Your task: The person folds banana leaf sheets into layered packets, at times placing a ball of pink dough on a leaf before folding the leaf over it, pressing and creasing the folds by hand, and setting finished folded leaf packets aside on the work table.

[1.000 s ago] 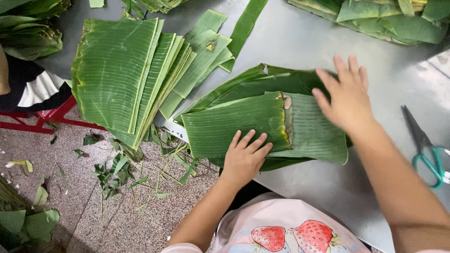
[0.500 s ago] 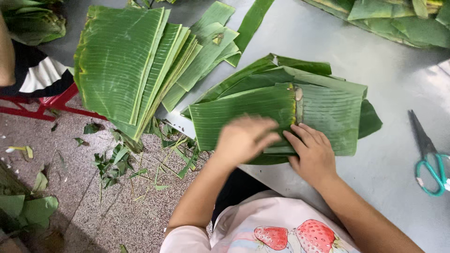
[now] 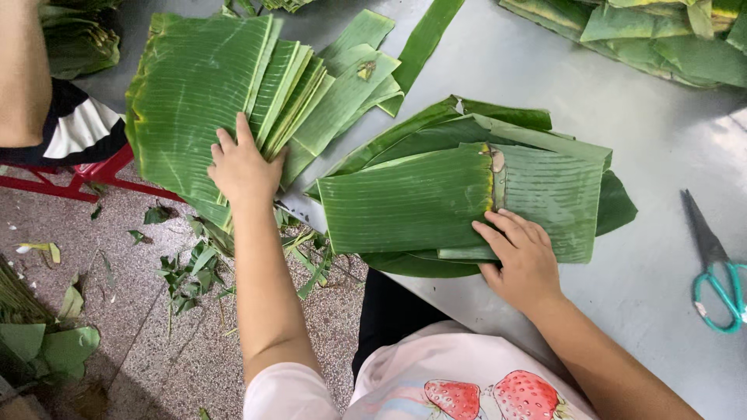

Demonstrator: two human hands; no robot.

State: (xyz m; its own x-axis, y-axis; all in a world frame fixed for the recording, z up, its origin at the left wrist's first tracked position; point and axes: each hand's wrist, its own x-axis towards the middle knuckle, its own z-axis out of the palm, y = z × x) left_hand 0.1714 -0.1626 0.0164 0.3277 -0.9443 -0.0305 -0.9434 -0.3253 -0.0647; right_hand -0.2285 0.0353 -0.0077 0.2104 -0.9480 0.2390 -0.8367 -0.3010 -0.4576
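Where the grey table [image 3: 545,70] meets its near-left edge, two stacks of cut banana leaf lie side by side. The left stack [image 3: 194,101] is a thick pile of long, ribbed, matte-green rectangles, fanned at its right side so that many thin layered edges show, and its near end overhangs the table edge. The left hand [image 3: 243,167] lies flat on it, fingers spread and open, palm pressing down on the lower right part of the pile; nothing is clenched. The right stack [image 3: 467,194] is shorter and broader, built of squarish pieces with fine parallel veins; the two topmost pieces meet at a browned, dried seam near the middle, and darker, glossier leaves jut out beneath. The right hand [image 3: 521,253] rests open on its near edge, fingertips on the top leaf, heel on the table. Well apart to the right, scissors [image 3: 714,260] with teal handles and dark blades lie on the smooth table. More leaves [image 3: 661,31] are heaped at the far right edge. Torn green scraps [image 3: 191,268] litter the speckled floor [image 3: 117,342] below.
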